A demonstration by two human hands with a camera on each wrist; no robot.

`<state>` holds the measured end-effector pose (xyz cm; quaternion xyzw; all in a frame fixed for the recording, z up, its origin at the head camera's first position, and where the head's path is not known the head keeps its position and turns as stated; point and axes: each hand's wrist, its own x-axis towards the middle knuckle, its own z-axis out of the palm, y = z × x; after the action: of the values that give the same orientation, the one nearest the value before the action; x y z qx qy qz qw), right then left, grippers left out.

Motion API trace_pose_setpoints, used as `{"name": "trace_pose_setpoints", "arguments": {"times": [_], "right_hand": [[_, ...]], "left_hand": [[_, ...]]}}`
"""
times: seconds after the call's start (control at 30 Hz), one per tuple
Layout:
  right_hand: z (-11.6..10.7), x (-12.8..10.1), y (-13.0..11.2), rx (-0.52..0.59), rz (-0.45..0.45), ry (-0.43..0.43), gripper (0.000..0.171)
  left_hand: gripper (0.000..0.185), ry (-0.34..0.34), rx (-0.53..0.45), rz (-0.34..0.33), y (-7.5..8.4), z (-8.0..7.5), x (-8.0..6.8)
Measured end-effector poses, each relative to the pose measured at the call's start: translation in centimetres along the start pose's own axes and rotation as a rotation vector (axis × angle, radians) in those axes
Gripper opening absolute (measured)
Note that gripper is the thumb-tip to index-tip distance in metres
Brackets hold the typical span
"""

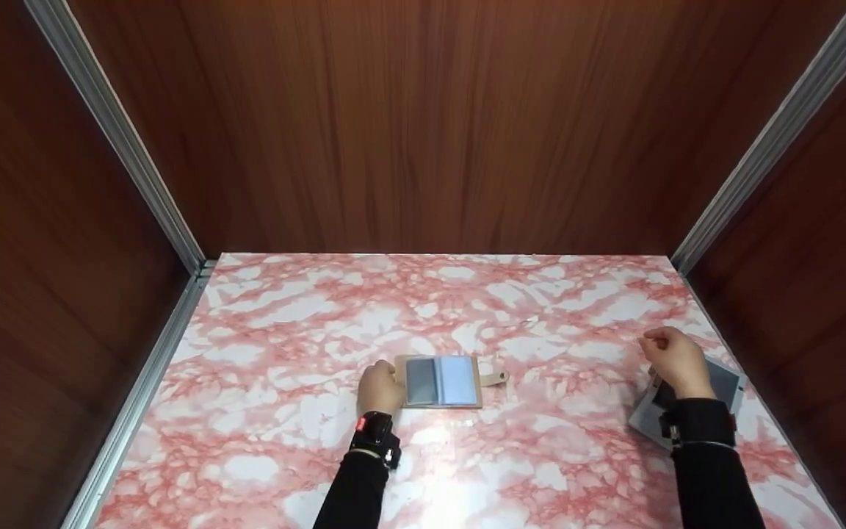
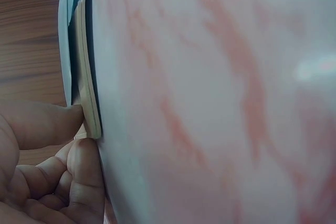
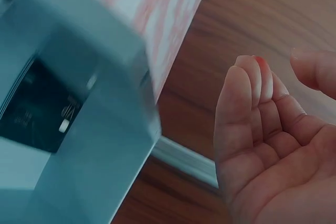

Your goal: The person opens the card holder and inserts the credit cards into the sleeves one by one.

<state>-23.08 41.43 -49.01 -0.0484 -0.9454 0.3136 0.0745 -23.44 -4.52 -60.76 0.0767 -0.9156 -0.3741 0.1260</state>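
- The tan card holder (image 1: 476,393) is lying open on the table just to the right of the left hand's grip, its left edge meeting the thumb.
- The left hand (image 1: 379,388) is pinching that edge narrowly: in its wrist view the thumb is pressing on the cover (image 2: 90,77) near a corner, while a bent forefinger is sitting right beside it, close to the tabletop.
- Inside the holder, a greyish sleeve (image 1: 420,383) is lying nearer the pinch and a pale blue sleeve (image 1: 457,380) is lying farther from it.
- Beyond the pale sleeve, on the side away from the pinch, a strap (image 1: 494,379) is sticking out over the table.
- Well to the right of the pinch, the right hand (image 1: 676,360) is hovering over a grey box (image 1: 647,425); its fingers are bending loosely, with a gap showing between thumb and fingertips.
- Below and around that looser hand, the box is standing at a slant near the table's right edge, and a dark card (image 3: 39,106) is resting inside.
- Under both hands the red-and-white marbled table (image 1: 283,441) is spreading out.
- Beyond both hands a brown wood-grain panel (image 1: 423,132) is rising behind the table's far edge.
- Behind each hand a black sleeve (image 1: 717,481) is covering the forearm.
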Motion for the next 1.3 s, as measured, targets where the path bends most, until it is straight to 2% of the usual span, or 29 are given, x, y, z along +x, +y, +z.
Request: {"name": "trace_pose_setpoints", "arguments": {"times": [0.3,0.47,0.7,1.1,1.3], "right_hand": [[-1.7,-0.9,2.8,0.007,0.108,-0.028,0.047],[-2.1,-1.3,3.9,-0.006,0.147,-0.024,0.045],[-2.2,-1.7,5.0,-0.028,0.155,0.0,0.041],[-2.0,-2.1,7.0,-0.079,0.223,-0.093,0.047],[-1.6,-2.0,7.2,-0.121,0.224,-0.101,0.052]], "left_hand": [[0.019,-0.01,0.006,-0.009,0.1,0.0,0.1],[0.017,-0.001,0.013,0.005,0.1,0.0,0.0],[0.018,-0.016,-0.004,-0.009,0.3,-0.3,0.0],[0.016,-0.017,0.013,-0.027,0.3,-0.1,0.0],[0.018,-0.021,0.017,-0.026,0.3,-0.1,0.0]]}}
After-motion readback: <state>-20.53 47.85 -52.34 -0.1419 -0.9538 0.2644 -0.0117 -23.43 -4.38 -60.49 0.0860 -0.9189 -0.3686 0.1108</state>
